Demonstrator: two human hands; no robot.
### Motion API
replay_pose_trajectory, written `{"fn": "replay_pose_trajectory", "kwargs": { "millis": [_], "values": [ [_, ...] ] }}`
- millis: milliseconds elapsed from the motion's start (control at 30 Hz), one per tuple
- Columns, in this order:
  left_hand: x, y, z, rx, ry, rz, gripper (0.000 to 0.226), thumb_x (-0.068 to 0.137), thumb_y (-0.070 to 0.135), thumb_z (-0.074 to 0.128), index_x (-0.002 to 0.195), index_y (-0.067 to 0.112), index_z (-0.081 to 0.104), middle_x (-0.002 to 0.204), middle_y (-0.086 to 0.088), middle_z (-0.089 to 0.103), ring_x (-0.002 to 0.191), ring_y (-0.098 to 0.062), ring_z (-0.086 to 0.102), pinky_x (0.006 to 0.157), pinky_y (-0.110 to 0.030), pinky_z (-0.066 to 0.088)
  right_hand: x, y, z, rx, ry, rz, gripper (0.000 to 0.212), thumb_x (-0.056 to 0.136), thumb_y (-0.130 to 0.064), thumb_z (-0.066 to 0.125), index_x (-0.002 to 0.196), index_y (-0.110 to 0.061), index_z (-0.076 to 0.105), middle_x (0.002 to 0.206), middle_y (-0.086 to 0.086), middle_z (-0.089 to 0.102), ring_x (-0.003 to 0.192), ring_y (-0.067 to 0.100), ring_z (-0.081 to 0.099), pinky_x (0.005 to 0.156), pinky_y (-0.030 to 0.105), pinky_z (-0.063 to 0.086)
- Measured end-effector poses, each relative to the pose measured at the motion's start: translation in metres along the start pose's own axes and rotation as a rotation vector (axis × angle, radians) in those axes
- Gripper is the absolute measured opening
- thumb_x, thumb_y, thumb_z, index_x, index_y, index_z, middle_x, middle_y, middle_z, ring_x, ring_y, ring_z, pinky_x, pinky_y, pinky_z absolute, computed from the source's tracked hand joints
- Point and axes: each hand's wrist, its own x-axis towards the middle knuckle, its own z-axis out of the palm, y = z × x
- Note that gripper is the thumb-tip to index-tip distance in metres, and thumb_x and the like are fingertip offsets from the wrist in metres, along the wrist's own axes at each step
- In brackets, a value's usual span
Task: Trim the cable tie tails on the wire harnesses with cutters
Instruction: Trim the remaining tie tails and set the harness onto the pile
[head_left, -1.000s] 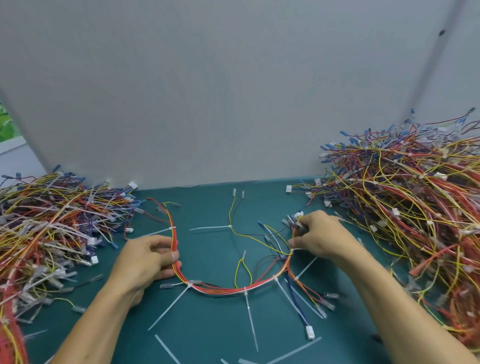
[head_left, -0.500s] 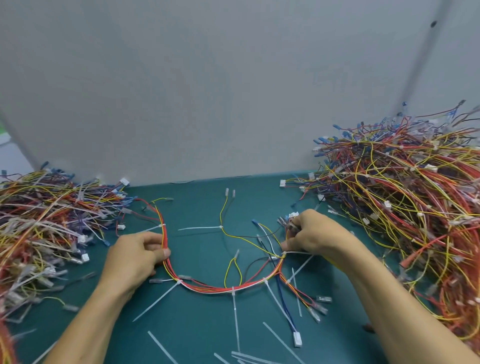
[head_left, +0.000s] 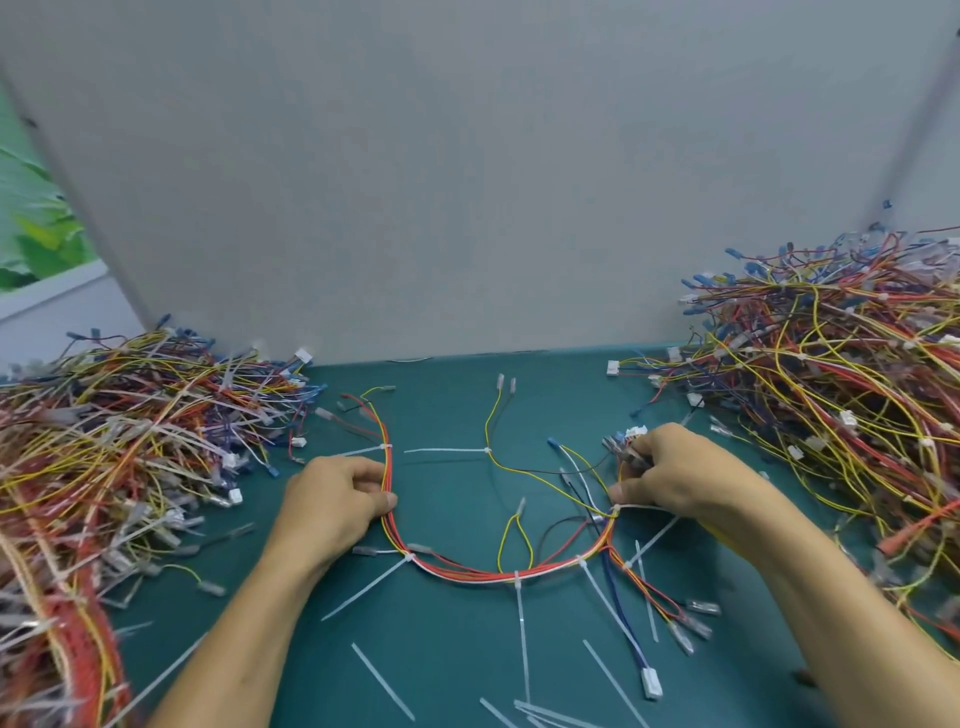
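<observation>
- Lying in a U on the green mat (head_left: 447, 649), the wire harness (head_left: 467, 571) of red, orange and yellow wires has its open side toward the grey partition (head_left: 467, 182).
- The left hand (head_left: 337, 499) pinches the harness's left arm between thumb and curled fingers, just below a tie.
- The right hand (head_left: 675, 478) grips the harness's right arm, its fingers curled round the wires and a cluster of connectors, with the thumb beside another tie.
- Long white cable tie tails (head_left: 522, 634) stick out along the harness's curve, untrimmed.
- Loose white strips (head_left: 382, 680) lie on the mat on the person's side of the harness.
- One tangled pile (head_left: 130, 426) is heaped left of the harness.
- A second heap (head_left: 831, 389) rises to the right of the harness, close to the right hand.
</observation>
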Motion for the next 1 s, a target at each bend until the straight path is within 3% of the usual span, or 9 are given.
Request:
{"fn": "replay_pose_trajectory", "kwargs": {
  "millis": [267, 433, 533, 600, 700, 900, 1000],
  "values": [
    [-0.004, 0.007, -0.003, 0.257, -0.028, 0.045, 0.018, 0.076, 0.016, 0.063, 0.083, 0.027, 0.076, 0.071, 0.001, 0.069, 0.082, -0.019, 0.062, 0.058, -0.016, 0.040, 0.002, 0.003, 0.001, -0.018, 0.008, 0.006, 0.029, 0.072, -0.035, 0.080, 0.067, -0.016, 0.059, 0.065, -0.002, 0.059, 0.063, 0.014, 0.054, 0.054, 0.027, 0.037],
    [-0.006, 0.009, -0.004, 0.158, -0.038, 0.225, 0.019, 0.081, 0.013, 0.066, 0.084, 0.029, 0.074, 0.069, 0.001, 0.064, 0.066, -0.011, 0.058, 0.042, -0.007, 0.041, 0.002, 0.001, 0.000, -0.038, 0.007, 0.007, 0.030, 0.072, -0.035, 0.081, 0.065, -0.017, 0.058, 0.063, -0.004, 0.058, 0.061, 0.012, 0.053, 0.053, 0.026, 0.035],
    [-0.005, 0.007, -0.005, 0.201, -0.037, 0.164, 0.027, 0.081, 0.012, 0.065, 0.081, 0.037, 0.074, 0.062, 0.008, 0.062, 0.063, -0.007, 0.056, 0.041, -0.007, 0.040, 0.001, 0.001, 0.000, -0.039, 0.012, 0.009, 0.030, 0.072, -0.036, 0.081, 0.065, -0.017, 0.059, 0.063, -0.004, 0.058, 0.061, 0.011, 0.053, 0.052, 0.026, 0.035],
    [-0.003, 0.004, -0.006, 0.260, -0.040, 0.115, 0.022, 0.081, 0.017, 0.066, 0.081, 0.038, 0.074, 0.064, 0.013, 0.065, 0.067, -0.005, 0.059, 0.047, -0.010, 0.043, 0.002, 0.002, 0.001, -0.037, 0.008, 0.015, 0.029, 0.072, -0.036, 0.081, 0.067, -0.017, 0.060, 0.065, -0.004, 0.060, 0.062, 0.011, 0.054, 0.053, 0.026, 0.035],
    [-0.002, 0.003, -0.006, 0.323, -0.024, 0.074, 0.010, 0.080, 0.028, 0.070, 0.087, 0.034, 0.074, 0.069, 0.016, 0.067, 0.078, -0.008, 0.062, 0.071, -0.024, 0.049, 0.002, 0.002, 0.000, -0.038, 0.000, 0.015, 0.029, 0.073, -0.038, 0.080, 0.069, -0.017, 0.061, 0.068, -0.002, 0.062, 0.065, 0.013, 0.056, 0.055, 0.026, 0.037],
    [-0.002, 0.003, -0.006, 0.323, 0.000, 0.045, 0.006, 0.078, 0.031, 0.072, 0.083, 0.029, 0.074, 0.069, 0.014, 0.067, 0.075, -0.005, 0.061, 0.070, -0.026, 0.050, -0.002, 0.001, -0.007, -0.007, 0.002, -0.028, 0.031, 0.088, -0.039, 0.067, 0.073, -0.013, 0.059, 0.068, 0.000, 0.059, 0.065, 0.015, 0.052, 0.060, 0.030, 0.038],
    [-0.002, 0.004, -0.006, 0.319, 0.016, 0.038, 0.005, 0.077, 0.033, 0.075, 0.080, 0.031, 0.072, 0.070, 0.017, 0.065, 0.077, -0.005, 0.060, 0.072, -0.026, 0.050, -0.004, -0.001, -0.015, 0.075, 0.111, -0.079, 0.033, 0.093, -0.040, 0.061, 0.082, -0.009, 0.060, 0.075, 0.005, 0.060, 0.070, 0.019, 0.053, 0.066, 0.034, 0.041]
  ]
}}
